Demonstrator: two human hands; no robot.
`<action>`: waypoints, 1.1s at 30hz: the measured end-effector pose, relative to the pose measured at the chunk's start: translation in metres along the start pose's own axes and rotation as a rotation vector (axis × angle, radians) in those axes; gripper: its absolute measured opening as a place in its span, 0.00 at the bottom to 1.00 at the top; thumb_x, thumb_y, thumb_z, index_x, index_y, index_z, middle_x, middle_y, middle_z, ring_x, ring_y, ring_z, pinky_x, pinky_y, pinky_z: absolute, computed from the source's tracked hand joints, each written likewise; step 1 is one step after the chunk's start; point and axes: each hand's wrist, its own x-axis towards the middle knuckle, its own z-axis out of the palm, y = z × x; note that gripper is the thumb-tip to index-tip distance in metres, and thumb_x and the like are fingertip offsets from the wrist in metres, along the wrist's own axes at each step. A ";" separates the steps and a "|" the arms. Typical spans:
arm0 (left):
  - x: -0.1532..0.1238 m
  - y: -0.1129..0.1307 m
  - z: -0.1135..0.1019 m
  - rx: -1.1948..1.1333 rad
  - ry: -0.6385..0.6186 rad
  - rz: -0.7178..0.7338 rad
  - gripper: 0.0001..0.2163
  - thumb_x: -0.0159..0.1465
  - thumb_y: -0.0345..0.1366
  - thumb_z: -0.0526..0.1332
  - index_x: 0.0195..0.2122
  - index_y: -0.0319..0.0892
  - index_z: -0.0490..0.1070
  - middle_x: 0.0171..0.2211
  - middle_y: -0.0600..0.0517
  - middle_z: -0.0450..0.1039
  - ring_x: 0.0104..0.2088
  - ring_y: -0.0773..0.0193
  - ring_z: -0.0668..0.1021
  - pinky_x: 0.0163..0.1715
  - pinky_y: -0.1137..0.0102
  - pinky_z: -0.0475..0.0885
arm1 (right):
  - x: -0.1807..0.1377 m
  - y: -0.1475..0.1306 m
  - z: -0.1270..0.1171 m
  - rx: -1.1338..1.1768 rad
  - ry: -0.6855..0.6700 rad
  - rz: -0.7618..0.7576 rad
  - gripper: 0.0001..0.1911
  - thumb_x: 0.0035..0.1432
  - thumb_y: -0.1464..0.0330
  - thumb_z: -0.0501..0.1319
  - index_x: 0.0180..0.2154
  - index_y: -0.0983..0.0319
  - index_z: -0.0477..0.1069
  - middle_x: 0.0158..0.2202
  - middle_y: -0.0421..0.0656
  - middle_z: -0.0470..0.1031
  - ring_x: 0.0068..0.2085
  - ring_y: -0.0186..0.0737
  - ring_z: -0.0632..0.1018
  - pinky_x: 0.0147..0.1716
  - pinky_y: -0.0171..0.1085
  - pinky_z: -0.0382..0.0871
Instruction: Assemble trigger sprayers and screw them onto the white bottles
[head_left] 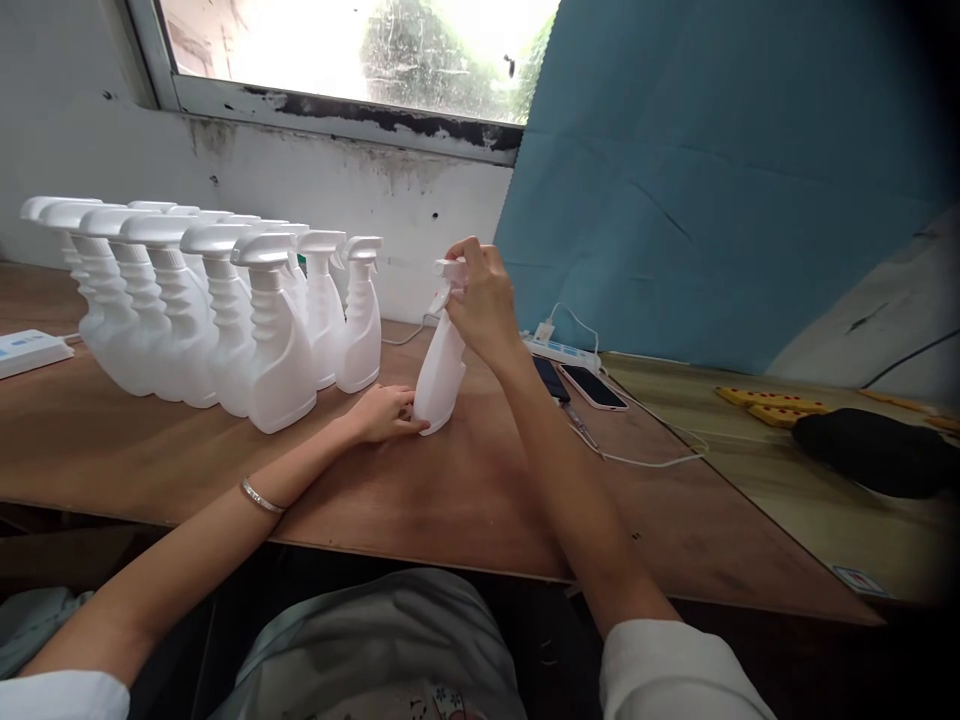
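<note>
A white spray bottle [440,375] stands slightly tilted on the brown table in front of me, its top leaning right. My right hand [484,300] is closed around its trigger head, with the fingers over the top. Low on the bottle, my left hand [388,412] rests on the table with its thumb and fingers against the base. Left of my hands, several white spray bottles [281,350] with trigger heads stand close together in rows. One spray bottle [362,320] at the right end of that group is nearest to my left hand.
A brown wooden table [480,500] runs along the wall under a window [360,60]. To the right lie a phone [592,386], a power strip [562,352] and white cables. A black item [874,450] lies farther right. Another white power strip [30,352] is at the left.
</note>
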 end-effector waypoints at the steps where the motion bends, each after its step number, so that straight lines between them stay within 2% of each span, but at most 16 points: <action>1: 0.000 0.000 0.000 -0.014 -0.005 0.008 0.17 0.56 0.48 0.55 0.41 0.44 0.70 0.36 0.51 0.72 0.36 0.59 0.74 0.36 0.70 0.64 | 0.000 -0.001 -0.001 0.012 -0.005 0.000 0.14 0.53 0.75 0.50 0.42 0.56 0.60 0.41 0.44 0.63 0.34 0.38 0.69 0.33 0.40 0.67; 5: 0.000 -0.003 -0.002 -0.085 -0.040 -0.002 0.15 0.55 0.45 0.57 0.39 0.42 0.71 0.30 0.52 0.73 0.32 0.59 0.74 0.33 0.70 0.64 | -0.001 -0.001 -0.003 0.092 -0.033 -0.035 0.12 0.56 0.72 0.51 0.43 0.55 0.59 0.40 0.43 0.66 0.33 0.37 0.69 0.33 0.40 0.67; 10: -0.002 -0.008 -0.002 -0.338 -0.102 -0.053 0.15 0.52 0.44 0.58 0.37 0.40 0.72 0.25 0.55 0.72 0.29 0.62 0.73 0.31 0.71 0.64 | 0.001 0.006 -0.007 0.205 -0.097 -0.092 0.12 0.56 0.66 0.53 0.44 0.54 0.59 0.41 0.42 0.68 0.33 0.36 0.69 0.32 0.39 0.67; 12: -0.001 -0.012 -0.002 -0.465 -0.122 -0.067 0.16 0.51 0.44 0.60 0.37 0.40 0.73 0.27 0.54 0.73 0.31 0.61 0.74 0.33 0.70 0.66 | 0.003 0.010 -0.012 0.242 -0.127 -0.096 0.12 0.55 0.65 0.55 0.43 0.55 0.59 0.41 0.42 0.69 0.33 0.36 0.69 0.32 0.39 0.67; 16: 0.001 -0.021 -0.001 -0.732 -0.182 -0.093 0.18 0.50 0.44 0.63 0.38 0.39 0.73 0.38 0.50 0.75 0.40 0.59 0.74 0.42 0.67 0.66 | 0.004 0.012 -0.026 0.298 -0.197 -0.113 0.14 0.50 0.63 0.60 0.39 0.55 0.61 0.42 0.41 0.69 0.35 0.37 0.70 0.32 0.38 0.67; 18: 0.002 -0.026 0.000 -0.789 -0.157 -0.145 0.18 0.49 0.45 0.64 0.38 0.38 0.72 0.39 0.48 0.74 0.40 0.59 0.74 0.42 0.66 0.67 | 0.004 0.009 -0.034 0.288 -0.235 -0.116 0.14 0.49 0.61 0.61 0.38 0.55 0.62 0.39 0.40 0.70 0.35 0.37 0.70 0.32 0.38 0.66; 22: 0.003 -0.031 0.005 -0.693 -0.036 -0.268 0.20 0.47 0.48 0.65 0.35 0.37 0.69 0.31 0.49 0.73 0.33 0.63 0.74 0.34 0.67 0.69 | 0.001 -0.003 -0.047 0.221 -0.297 -0.131 0.13 0.48 0.60 0.61 0.36 0.56 0.63 0.33 0.39 0.69 0.32 0.37 0.69 0.30 0.37 0.65; 26: 0.006 -0.028 0.013 -0.746 -0.004 -0.235 0.18 0.49 0.48 0.64 0.31 0.38 0.66 0.28 0.52 0.71 0.30 0.66 0.73 0.32 0.68 0.69 | -0.001 -0.012 -0.047 0.167 -0.256 -0.120 0.11 0.51 0.60 0.59 0.35 0.58 0.63 0.31 0.40 0.67 0.34 0.39 0.70 0.31 0.38 0.65; 29: 0.006 -0.023 0.014 -0.848 -0.006 -0.232 0.16 0.50 0.45 0.63 0.33 0.38 0.65 0.32 0.51 0.72 0.34 0.64 0.74 0.35 0.68 0.69 | -0.001 -0.011 -0.041 0.148 -0.174 -0.038 0.10 0.50 0.61 0.59 0.33 0.58 0.63 0.31 0.41 0.67 0.34 0.40 0.70 0.32 0.40 0.66; 33: 0.003 -0.015 0.006 -0.850 -0.008 -0.256 0.16 0.54 0.47 0.60 0.36 0.39 0.68 0.39 0.48 0.73 0.42 0.60 0.74 0.40 0.66 0.67 | 0.000 -0.006 -0.035 0.118 -0.096 0.051 0.11 0.47 0.61 0.61 0.30 0.58 0.62 0.30 0.42 0.67 0.33 0.42 0.70 0.31 0.43 0.67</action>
